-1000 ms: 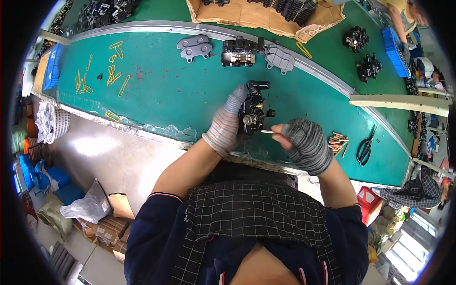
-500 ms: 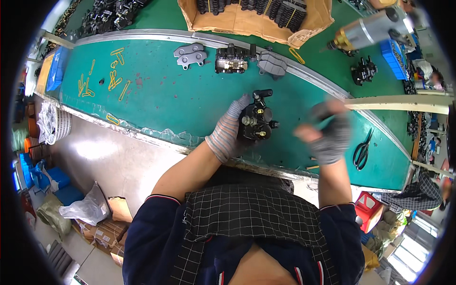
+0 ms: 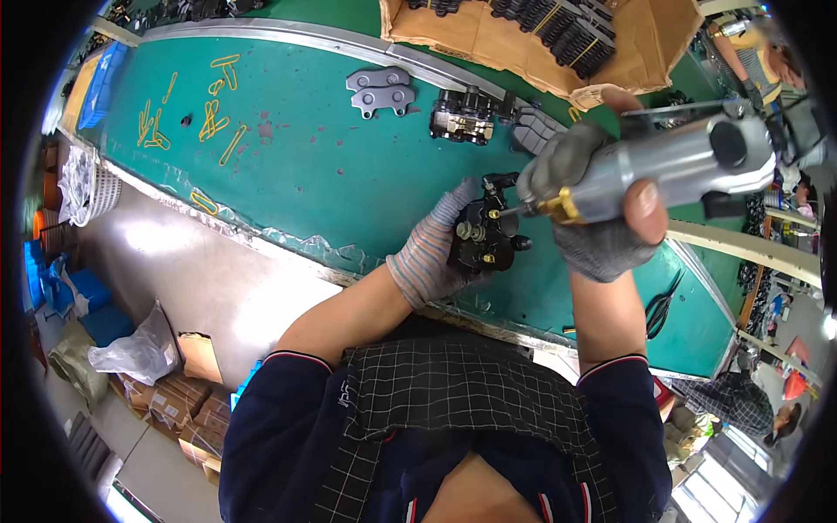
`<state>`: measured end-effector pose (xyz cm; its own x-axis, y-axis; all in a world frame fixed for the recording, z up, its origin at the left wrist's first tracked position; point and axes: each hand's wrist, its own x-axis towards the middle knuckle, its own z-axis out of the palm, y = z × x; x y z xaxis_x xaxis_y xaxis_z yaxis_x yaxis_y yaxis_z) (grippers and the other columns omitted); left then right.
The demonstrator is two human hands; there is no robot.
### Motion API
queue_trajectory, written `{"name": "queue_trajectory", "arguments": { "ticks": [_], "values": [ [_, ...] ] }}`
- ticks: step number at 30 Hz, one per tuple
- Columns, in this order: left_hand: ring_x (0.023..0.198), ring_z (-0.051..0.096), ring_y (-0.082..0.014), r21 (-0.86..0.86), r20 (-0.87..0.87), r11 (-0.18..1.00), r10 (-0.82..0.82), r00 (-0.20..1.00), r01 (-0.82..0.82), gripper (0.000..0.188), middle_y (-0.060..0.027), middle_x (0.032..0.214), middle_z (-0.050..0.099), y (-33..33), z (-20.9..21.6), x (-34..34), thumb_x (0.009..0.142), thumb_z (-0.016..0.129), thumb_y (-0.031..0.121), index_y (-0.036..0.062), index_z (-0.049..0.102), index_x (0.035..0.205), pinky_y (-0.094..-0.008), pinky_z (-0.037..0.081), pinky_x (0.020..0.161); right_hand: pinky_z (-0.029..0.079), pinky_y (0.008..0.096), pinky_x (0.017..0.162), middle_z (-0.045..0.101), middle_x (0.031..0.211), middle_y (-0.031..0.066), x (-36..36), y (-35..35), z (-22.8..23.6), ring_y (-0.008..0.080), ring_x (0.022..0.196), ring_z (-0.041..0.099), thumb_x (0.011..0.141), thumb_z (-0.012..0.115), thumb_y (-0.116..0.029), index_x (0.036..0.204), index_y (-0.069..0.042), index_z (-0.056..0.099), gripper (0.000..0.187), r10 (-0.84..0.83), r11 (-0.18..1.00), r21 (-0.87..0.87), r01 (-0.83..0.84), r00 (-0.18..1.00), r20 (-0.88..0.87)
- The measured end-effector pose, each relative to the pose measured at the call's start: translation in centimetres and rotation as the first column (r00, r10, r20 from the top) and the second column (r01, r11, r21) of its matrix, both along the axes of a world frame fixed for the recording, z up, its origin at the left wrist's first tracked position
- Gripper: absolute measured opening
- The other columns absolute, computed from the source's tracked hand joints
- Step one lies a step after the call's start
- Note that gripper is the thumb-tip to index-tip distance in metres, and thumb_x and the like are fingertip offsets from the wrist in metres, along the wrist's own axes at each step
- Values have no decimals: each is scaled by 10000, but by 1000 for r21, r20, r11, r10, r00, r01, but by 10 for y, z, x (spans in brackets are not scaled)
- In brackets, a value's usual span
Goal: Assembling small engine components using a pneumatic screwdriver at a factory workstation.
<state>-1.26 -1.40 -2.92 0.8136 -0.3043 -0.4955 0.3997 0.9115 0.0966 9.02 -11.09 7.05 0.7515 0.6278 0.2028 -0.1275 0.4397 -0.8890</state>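
My left hand [image 3: 427, 257], in a striped knit glove, is closed around a black brake caliper [image 3: 471, 253] with brass-coloured fittings, held above the green table. My right hand [image 3: 615, 248], in a grey glove, grips a silver power screwdriver [image 3: 676, 170] lying nearly level. The driver's thin bit points left and reaches the upper brass fitting; whether it is seated there I cannot tell. Beyond my hands lie a pair of grey brake pads [image 3: 381, 94], a second caliper [image 3: 462, 115] and more grey pads [image 3: 534, 132], the last partly hidden by my right hand.
A cardboard box [image 3: 475, 45] of black springs stands behind the metal rail. Yellow rubber bands [image 3: 209, 122] are scattered at the left, near a blue bin [image 3: 103, 87]. Black-handled scissors [image 3: 660, 309] lie right of my right forearm. A pale bar [image 3: 741, 253] crosses the right side.
My right hand, empty and blurred before, now holds the power screwdriver, which has come down and left to the caliper. My left hand still holds the caliper. The head view has shifted slightly.
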Motion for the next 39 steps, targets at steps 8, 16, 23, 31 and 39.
{"name": "queue_trajectory", "arguments": {
  "ticks": [8,16,23,31,39],
  "values": [
    [641,590,-170,90,-104,991,-89,991,99,616,-27,864,624,6,24,-1,803,552,687,162,577,1125,-272,422,447,491,408,615,557,769,141,-15,-2,-21,263,677,574,761,710,-364,1324,-73,351,729,27,989,145,-22,999,-31],
    [652,593,-153,91,52,990,-109,993,104,598,-12,867,631,-3,13,-5,794,558,696,197,578,1124,-257,389,428,450,392,542,556,786,104,-14,-7,-19,232,588,533,762,713,-380,1310,-109,390,691,-4,987,160,-8,997,74],
    [624,648,-169,181,-21,983,-11,1000,15,650,-39,824,656,-10,19,0,782,547,722,149,574,1088,-264,412,382,443,364,503,556,785,79,-35,-29,8,200,550,522,768,710,-444,1353,-140,376,739,-4,967,255,-21,995,96],
    [713,604,-151,257,35,963,-93,995,81,676,-12,935,650,-20,27,-10,777,536,724,179,563,1177,-267,369,429,488,379,559,569,783,75,-61,-47,4,205,637,564,764,733,-448,1262,-128,399,679,-77,995,75,72,995,63],
    [749,576,-148,291,22,951,-113,993,101,715,-4,1003,647,-27,32,-18,779,499,740,188,555,1230,-277,339,442,493,384,562,568,759,70,-67,-50,0,207,622,560,763,737,-443,1153,-109,434,596,-81,984,165,74,996,34]
  ]
}}
